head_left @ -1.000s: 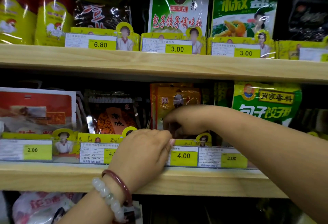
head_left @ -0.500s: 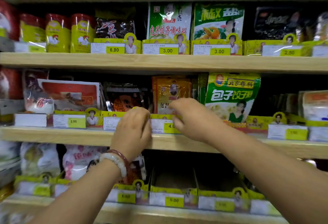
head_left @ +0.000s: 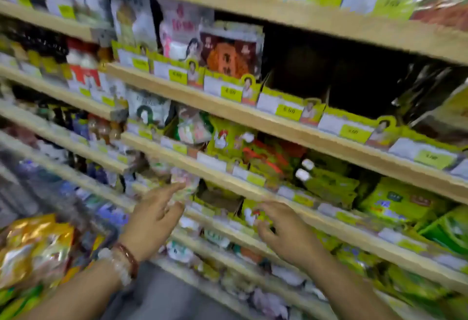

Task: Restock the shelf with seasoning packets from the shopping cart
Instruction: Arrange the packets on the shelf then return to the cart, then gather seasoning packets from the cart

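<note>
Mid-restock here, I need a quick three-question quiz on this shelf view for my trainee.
1. True or false: both hands are empty.
2. Which wrist wears bracelets?
A. left
B. right
3. Fill in: the pile of packets lies at the lower ____ of the view.

Key:
1. True: the left hand and right hand hold nothing, fingers relaxed in front of the shelves.
2. A
3. left

A dark gap [head_left: 298, 76] on the upper shelf [head_left: 228, 114], right of the orange packet [head_left: 229, 58], offers open access, whereas the lower shelves [head_left: 291, 205] are blocked by crowded green packets [head_left: 329, 182] and price tags [head_left: 288, 110].
</note>
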